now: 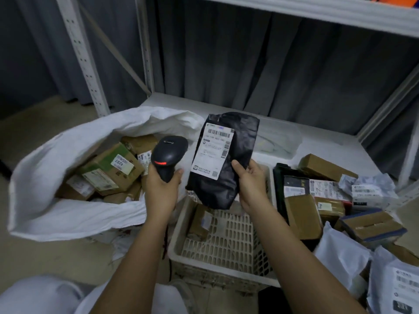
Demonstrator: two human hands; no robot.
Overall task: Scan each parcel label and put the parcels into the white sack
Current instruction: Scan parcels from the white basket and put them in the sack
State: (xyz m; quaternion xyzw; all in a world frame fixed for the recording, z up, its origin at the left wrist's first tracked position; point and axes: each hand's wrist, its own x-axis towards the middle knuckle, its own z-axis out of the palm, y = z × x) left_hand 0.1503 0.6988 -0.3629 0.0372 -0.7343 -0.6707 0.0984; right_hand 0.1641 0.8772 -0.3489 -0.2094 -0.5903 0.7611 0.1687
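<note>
My right hand [250, 184] grips a black plastic parcel [238, 141] by its lower right edge and holds it upright above the crate. Its white label [212, 152] with a barcode faces me. My left hand [161, 184] grips the handle of a black barcode scanner [169, 155], just left of the parcel; a red light glows on the scanner's neck. Further left, the white sack [45, 173] lies open on the floor with several brown cardboard parcels [113, 168] inside.
A white slotted plastic crate [226, 245] sits below my hands with one small brown box [200, 223] in it. A pile of boxes and grey mailers [335, 200] lies at the right. A grey metal shelf [317, 137] and curtain stand behind.
</note>
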